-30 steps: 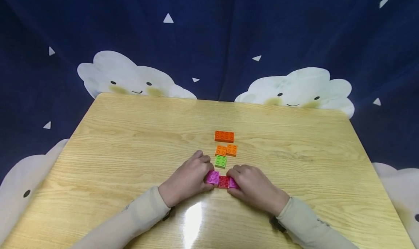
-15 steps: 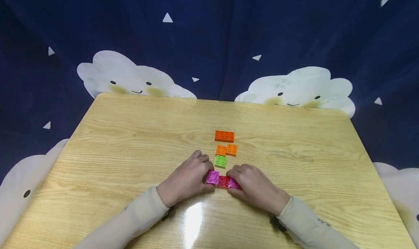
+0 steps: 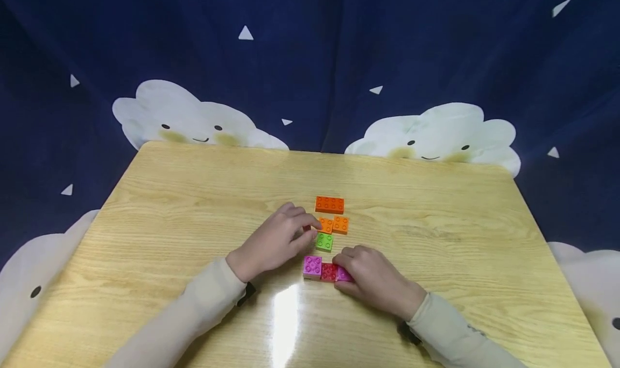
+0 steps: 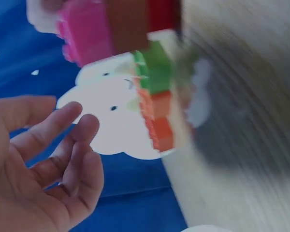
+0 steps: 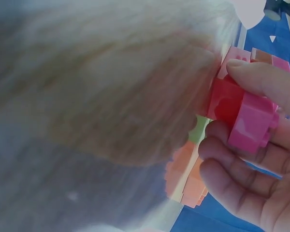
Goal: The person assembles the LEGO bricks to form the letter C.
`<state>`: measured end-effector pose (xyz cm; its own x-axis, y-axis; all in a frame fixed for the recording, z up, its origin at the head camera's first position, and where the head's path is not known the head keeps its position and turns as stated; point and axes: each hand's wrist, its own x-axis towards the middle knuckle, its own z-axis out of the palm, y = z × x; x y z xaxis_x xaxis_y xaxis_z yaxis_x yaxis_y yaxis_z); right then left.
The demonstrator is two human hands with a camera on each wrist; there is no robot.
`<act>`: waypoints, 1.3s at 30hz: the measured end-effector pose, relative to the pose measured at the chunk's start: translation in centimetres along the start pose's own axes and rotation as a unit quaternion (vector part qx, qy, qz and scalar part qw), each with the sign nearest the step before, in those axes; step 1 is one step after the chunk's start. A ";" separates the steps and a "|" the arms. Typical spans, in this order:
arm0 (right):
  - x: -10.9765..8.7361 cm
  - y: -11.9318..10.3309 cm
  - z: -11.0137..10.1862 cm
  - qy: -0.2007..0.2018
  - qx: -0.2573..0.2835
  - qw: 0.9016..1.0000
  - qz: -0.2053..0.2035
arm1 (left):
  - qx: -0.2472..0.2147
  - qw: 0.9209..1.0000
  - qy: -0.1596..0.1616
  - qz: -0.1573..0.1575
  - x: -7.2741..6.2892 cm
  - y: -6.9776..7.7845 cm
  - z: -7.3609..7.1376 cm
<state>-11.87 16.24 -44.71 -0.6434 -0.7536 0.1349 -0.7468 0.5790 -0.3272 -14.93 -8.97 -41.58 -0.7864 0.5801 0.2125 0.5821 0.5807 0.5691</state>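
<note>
A built piece of joined toy bricks lies on the table: a red brick (image 3: 328,272) in the middle, a left stack topped by a pink brick (image 3: 312,266) over a brown one (image 5: 261,56), and another pink brick (image 5: 252,124) at the right end. My right hand (image 3: 375,279) grips that right end, thumb on one side and fingers on the other. My left hand (image 3: 281,239) is off the piece, its fingers loosely bent. Its fingertips are right at the left small orange brick (image 3: 325,226), beside the green brick (image 3: 324,242).
A second small orange brick (image 3: 341,225) stands beside the first, and a longer dark orange brick (image 3: 330,204) lies farther back. The wooden table (image 3: 194,190) reaches a dark blue curtain (image 3: 300,50) printed with clouds.
My left hand has let go of the left pink brick and moved away from me, toward the small orange bricks. The right hand keeps its hold on the piece.
</note>
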 end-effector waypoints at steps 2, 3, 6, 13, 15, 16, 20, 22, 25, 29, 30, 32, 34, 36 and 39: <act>0.0 0.0 0.0 -0.004 0.001 1.000 0.003 | 0.011 1.000 -0.021 0.005 0.4 -0.6 0.2; 0.0 -0.1 -0.1 -0.006 0.002 1.000 0.004 | 0.013 0.999 -0.036 0.007 0.6 -0.8 0.2; 0.1 -0.1 -0.1 -0.008 0.005 1.000 0.007 | 0.019 0.997 -0.077 0.015 1.4 -1.5 0.6; -0.1 -0.3 0.0 -0.010 0.005 1.000 0.009 | 0.044 0.986 -0.155 0.044 3.0 -2.1 1.4; -0.1 -0.3 0.0 -0.009 0.003 1.000 0.009 | 0.053 0.983 -0.167 0.052 3.2 -2.0 1.6; -0.1 -0.3 0.0 -0.008 0.002 1.000 0.008 | 0.058 0.982 -0.170 0.055 3.3 -2.0 1.7; 0.0 -0.2 0.1 -0.004 -0.002 1.000 0.002 | 0.065 0.982 -0.172 0.053 3.3 -1.9 1.7; 0.0 -0.1 0.1 -0.001 -0.007 1.000 -0.003 | 0.070 0.981 -0.169 0.056 3.2 -1.8 1.7; 0.1 0.0 0.2 0.004 -0.013 1.000 -0.008 | 0.076 0.982 -0.164 0.061 3.0 -1.8 1.8; 0.1 0.0 0.1 0.003 -0.014 1.000 -0.008 | 0.082 0.982 -0.160 0.063 3.0 -1.8 1.9; 0.1 0.0 0.1 0.001 -0.012 1.000 -0.007 | 0.081 0.982 -0.161 0.061 2.9 -1.9 2.0; 0.1 0.0 0.1 -0.002 -0.011 1.000 -0.005 | 0.075 0.982 -0.160 0.059 2.9 -1.9 2.0; 0.1 -0.1 0.1 -0.004 -0.010 1.000 -0.004 | 0.060 0.984 -0.161 0.050 2.9 -1.9 2.0; 0.1 -0.1 0.1 -0.005 -0.011 1.000 -0.003 | 0.042 0.986 -0.158 0.035 2.8 -1.9 1.9; 0.1 -0.1 0.0 -0.007 -0.011 1.000 -0.002 | 0.012 0.989 -0.148 0.004 2.6 -2.0 1.3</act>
<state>-11.87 16.09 -44.66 -0.6387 -0.7595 0.1234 -0.7526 0.5831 -0.3061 -17.88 -7.87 -43.23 -0.6889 0.7243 -0.0275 0.5954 0.5872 0.5484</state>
